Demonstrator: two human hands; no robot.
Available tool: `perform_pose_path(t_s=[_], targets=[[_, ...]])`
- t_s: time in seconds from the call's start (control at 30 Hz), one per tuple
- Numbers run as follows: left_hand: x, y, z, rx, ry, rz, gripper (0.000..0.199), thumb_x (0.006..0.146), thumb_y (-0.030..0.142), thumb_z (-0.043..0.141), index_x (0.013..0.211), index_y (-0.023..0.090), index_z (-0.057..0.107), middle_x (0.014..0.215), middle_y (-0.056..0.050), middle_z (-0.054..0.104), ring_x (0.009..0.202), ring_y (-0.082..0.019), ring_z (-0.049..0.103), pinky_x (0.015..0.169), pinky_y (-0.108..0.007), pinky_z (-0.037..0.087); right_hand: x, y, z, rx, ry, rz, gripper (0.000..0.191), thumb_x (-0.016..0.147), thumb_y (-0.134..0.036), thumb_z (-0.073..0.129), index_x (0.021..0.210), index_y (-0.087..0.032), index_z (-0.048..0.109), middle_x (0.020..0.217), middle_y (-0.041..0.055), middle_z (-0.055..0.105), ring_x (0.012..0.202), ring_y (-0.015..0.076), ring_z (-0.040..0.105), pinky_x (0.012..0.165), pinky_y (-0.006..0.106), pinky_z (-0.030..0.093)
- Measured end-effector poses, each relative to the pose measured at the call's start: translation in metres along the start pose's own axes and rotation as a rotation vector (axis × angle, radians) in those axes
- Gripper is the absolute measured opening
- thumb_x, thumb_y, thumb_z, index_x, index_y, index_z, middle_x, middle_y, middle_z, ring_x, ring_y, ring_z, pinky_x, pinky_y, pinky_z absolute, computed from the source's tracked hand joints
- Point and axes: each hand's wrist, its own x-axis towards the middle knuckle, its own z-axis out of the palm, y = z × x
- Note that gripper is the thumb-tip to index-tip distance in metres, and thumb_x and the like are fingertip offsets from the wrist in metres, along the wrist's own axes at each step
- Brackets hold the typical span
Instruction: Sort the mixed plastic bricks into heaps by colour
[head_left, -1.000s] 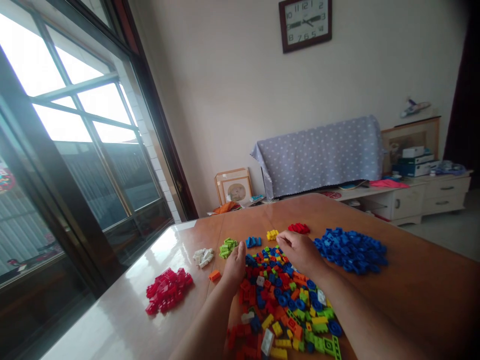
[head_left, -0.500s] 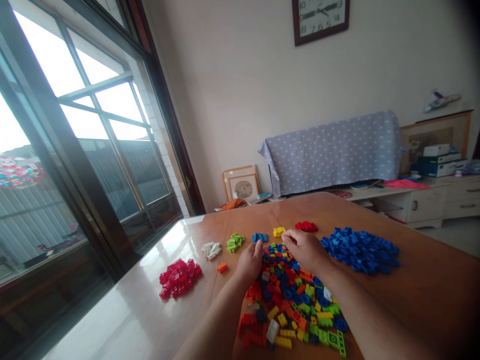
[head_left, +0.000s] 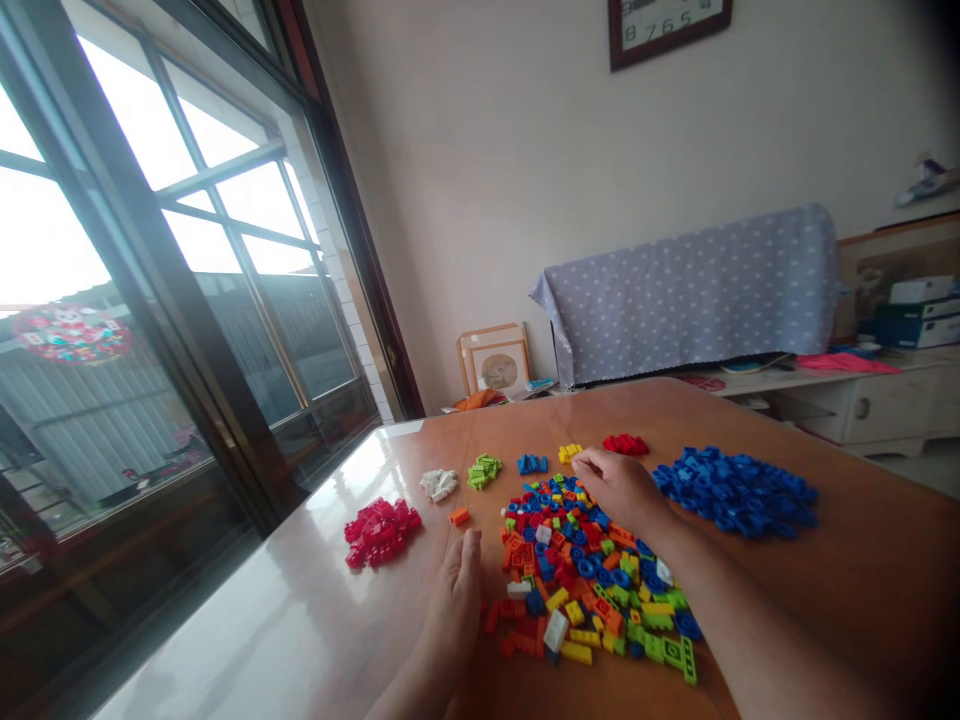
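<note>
My left hand [head_left: 454, 590] is on the table at the left side of the mixed pile of toy building bricks [head_left: 577, 570]. Its fingers look stretched out, with nothing visible in them, and its tip is just below a single orange brick [head_left: 459, 516]. My right hand [head_left: 619, 487] hovers over the far right edge of the pile, beside a small group of yellow bricks [head_left: 570, 453]. Its fingers are curled together; whatever they may hold is hidden. A few blue bricks [head_left: 532, 464] lie to the left of the yellow ones.
Sorted heaps lie around the mixed pile: pink-red bricks [head_left: 382, 532], white bricks [head_left: 439, 485], lime green bricks [head_left: 484, 470], red bricks [head_left: 625, 444] and a large blue heap [head_left: 735, 492]. The brown table [head_left: 847, 590] extends toward a cloth-covered object [head_left: 690, 295] by the wall.
My left hand has drawn back toward me and left, away from the blue bricks and the pile's far end. My right hand stays near the yellow bricks. The view has shifted slightly.
</note>
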Motion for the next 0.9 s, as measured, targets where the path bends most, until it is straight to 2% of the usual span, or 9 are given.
perform_pose_path(t_s=[0.13, 0.27, 0.37, 0.5, 0.53, 0.63, 0.77, 0.9], targets=[[-0.005, 0.003, 0.023, -0.044, -0.115, -0.007, 0.061, 0.095, 0.069, 0.034, 0.107, 0.020, 0.068, 0.102, -0.009, 0.074, 0.096, -0.026, 0.068, 0.083, -0.033, 0.054, -0.002, -0.002, 0.000, -0.004, -0.011, 0.011, 0.037, 0.094, -0.044, 0.045, 0.081, -0.022, 0.071, 0.068, 0.0027, 0.068, 0.065, 0.0186, 0.061, 0.061, 0.026, 0.041], [0.006, 0.015, 0.048, -0.062, -0.162, 0.106, 0.056, 0.097, 0.065, 0.035, 0.110, 0.022, 0.069, 0.107, -0.008, 0.074, 0.104, -0.027, 0.066, 0.088, -0.032, 0.052, -0.002, -0.001, 0.001, 0.000, -0.037, 0.009, 0.036, 0.093, -0.044, 0.045, 0.086, -0.022, 0.072, 0.069, 0.0029, 0.068, 0.066, 0.0191, 0.062, 0.062, 0.027, 0.041], [0.022, 0.015, 0.054, -0.052, -0.166, 0.187, 0.053, 0.099, 0.061, 0.035, 0.116, 0.022, 0.067, 0.117, -0.010, 0.072, 0.111, -0.026, 0.064, 0.094, -0.032, 0.049, -0.002, 0.002, 0.003, -0.007, -0.038, 0.004, 0.034, 0.093, -0.043, 0.046, 0.088, -0.022, 0.072, 0.072, 0.0027, 0.070, 0.068, 0.0195, 0.063, 0.065, 0.027, 0.042], [0.058, 0.001, 0.040, 0.116, -0.033, 0.257, 0.043, 0.099, 0.049, 0.042, 0.121, 0.020, 0.065, 0.122, -0.012, 0.068, 0.116, -0.025, 0.061, 0.099, -0.033, 0.046, -0.001, 0.002, 0.004, -0.008, -0.028, -0.005, 0.032, 0.094, -0.041, 0.046, 0.086, -0.023, 0.071, 0.070, 0.0013, 0.068, 0.067, 0.0188, 0.063, 0.065, 0.027, 0.042], [0.067, -0.004, 0.033, 0.208, 0.040, 0.266, 0.039, 0.098, 0.044, 0.044, 0.119, 0.019, 0.065, 0.120, -0.012, 0.068, 0.115, -0.026, 0.061, 0.099, -0.035, 0.046, -0.001, 0.002, 0.003, -0.006, -0.024, -0.004, 0.031, 0.094, -0.041, 0.047, 0.085, -0.023, 0.071, 0.069, 0.0011, 0.068, 0.066, 0.0186, 0.062, 0.065, 0.027, 0.042], [0.088, -0.020, 0.011, 0.522, 0.177, 0.194, 0.032, 0.093, 0.031, 0.049, 0.117, 0.019, 0.066, 0.123, -0.012, 0.067, 0.118, -0.029, 0.057, 0.100, -0.040, 0.044, -0.001, -0.001, 0.002, -0.002, -0.024, -0.004, 0.030, 0.094, -0.040, 0.047, 0.085, -0.023, 0.070, 0.069, 0.0007, 0.068, 0.065, 0.0183, 0.062, 0.064, 0.026, 0.042], [0.099, -0.037, -0.008, 0.736, 0.165, 0.012, 0.030, 0.089, 0.036, 0.055, 0.115, 0.028, 0.068, 0.132, -0.008, 0.064, 0.121, -0.034, 0.054, 0.096, -0.045, 0.044, -0.001, -0.002, 0.002, -0.014, -0.030, -0.014, 0.030, 0.095, -0.038, 0.046, 0.083, -0.023, 0.070, 0.073, 0.0010, 0.070, 0.069, 0.0185, 0.063, 0.064, 0.026, 0.041], [0.101, -0.042, -0.013, 0.781, 0.133, -0.020, 0.025, 0.088, 0.038, 0.054, 0.104, 0.028, 0.071, 0.138, -0.008, 0.062, 0.122, -0.035, 0.054, 0.099, -0.047, 0.041, -0.001, -0.002, 0.003, -0.024, -0.038, -0.014, 0.029, 0.095, -0.038, 0.046, 0.083, -0.023, 0.068, 0.076, 0.0009, 0.071, 0.071, 0.0184, 0.064, 0.063, 0.026, 0.040]])
